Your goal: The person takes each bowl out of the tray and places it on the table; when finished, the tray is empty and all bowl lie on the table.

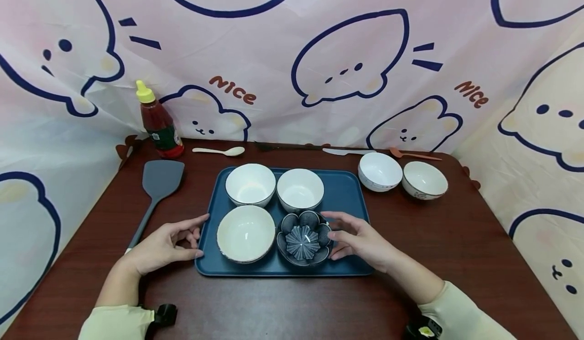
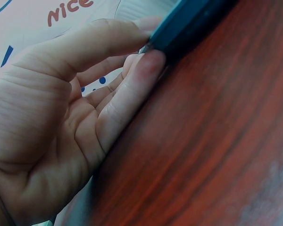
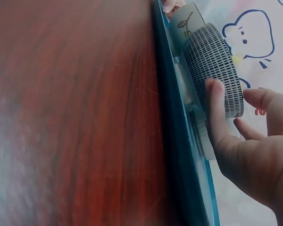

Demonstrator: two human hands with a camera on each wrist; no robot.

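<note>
In the head view a dark blue tray (image 1: 347, 188) bears a white bowl (image 1: 251, 185) and a second white bowl (image 1: 300, 190) at the back. A wider cream bowl (image 1: 246, 234) stands front left, and a dark flower-shaped bowl (image 1: 304, 238) front right. My left hand (image 1: 166, 242) touches the tray's left edge with thumb and index finger spread apart. My right hand (image 1: 360, 238) holds the dark bowl's right side at the rim. In the right wrist view the thumb lies against the bowl's patterned outer wall (image 3: 212, 56).
Behind the tray lie a cream spoon (image 1: 223, 151), a white knife (image 1: 349, 151) and an orange-brown utensil (image 1: 412, 154). Two small bowls, one white (image 1: 380, 172) and one cream (image 1: 424, 180), stand back right. A grey spatula (image 1: 161, 180) and a sauce bottle (image 1: 160, 127) are left.
</note>
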